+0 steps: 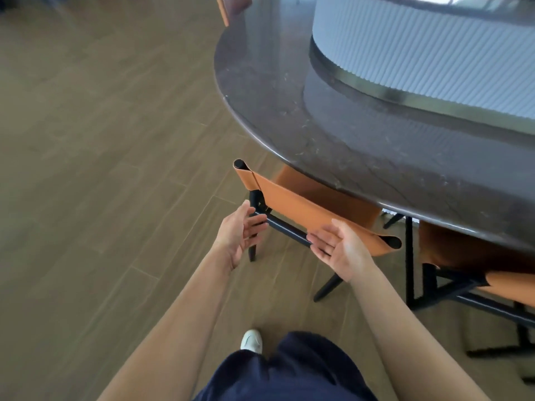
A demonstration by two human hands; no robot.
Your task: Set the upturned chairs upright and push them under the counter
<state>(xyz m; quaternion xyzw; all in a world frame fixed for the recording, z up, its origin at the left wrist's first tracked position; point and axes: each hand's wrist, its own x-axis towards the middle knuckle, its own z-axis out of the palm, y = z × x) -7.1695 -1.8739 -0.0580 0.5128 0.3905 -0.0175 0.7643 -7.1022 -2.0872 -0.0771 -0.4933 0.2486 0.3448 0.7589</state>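
An orange leather chair (292,204) with a black frame stands upright, its seat tucked under the dark rounded counter (289,117). My left hand (237,235) is spread open by the chair's left back post, fingers near the black crossbar. My right hand (338,250) is open with its palm up, fingertips at the crossbar below the orange backrest. Neither hand grips the chair. A second orange chair (469,256) stands at the right, also under the counter's edge.
A white ribbed cylinder (419,53) with a metal base band stands on the counter. Another orange chair back (224,10) shows at the top beyond the counter. Wood-plank floor spreads to the left. My white shoe (252,340) and dark trousers are below.
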